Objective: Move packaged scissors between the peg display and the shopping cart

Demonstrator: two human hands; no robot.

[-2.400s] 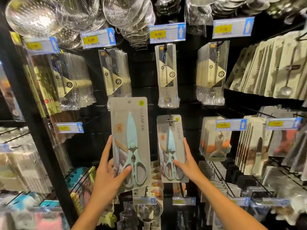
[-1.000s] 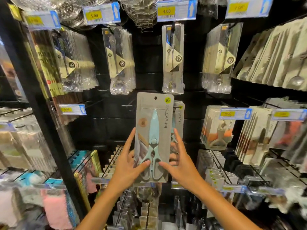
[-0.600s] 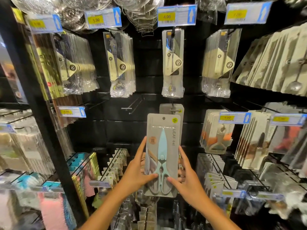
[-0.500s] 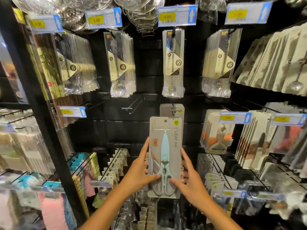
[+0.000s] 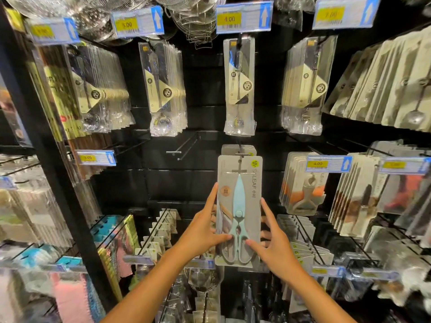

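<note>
Head view: you hold the packaged scissors (image 5: 239, 210) upright in front of the peg display (image 5: 240, 155), one hand on each long edge of the card. Your left hand (image 5: 205, 236) wraps the left edge, thumb pressed across the front near the scissor handles and index finger lying up along the card; your right hand (image 5: 270, 243) does the same on the right edge, thumb on the front and its other fingers behind the card. Compared with 2.4 s ago, when the pack sat in your left hand alone, well to the left of the peg, and your right hand steadied the pack already hanging there, the card has travelled right and now covers that hanging pack (image 5: 238, 149), of which only the top edge shows above it. Over the last half second the card has also risen, so that its hang hole now sits at the peg's cross-bar tip (image 5: 240, 170); whether the tip has entered the hole cannot be told. In task terms, this reads as a return from cart to display at the threading step: the pack is aligned but probably not yet hung. The next move calls for a push back along the peg before either hand lets go. The neighbouring bare peg (image 5: 180, 150) to the left carries nothing, and the shopping cart is out of view.
</note>
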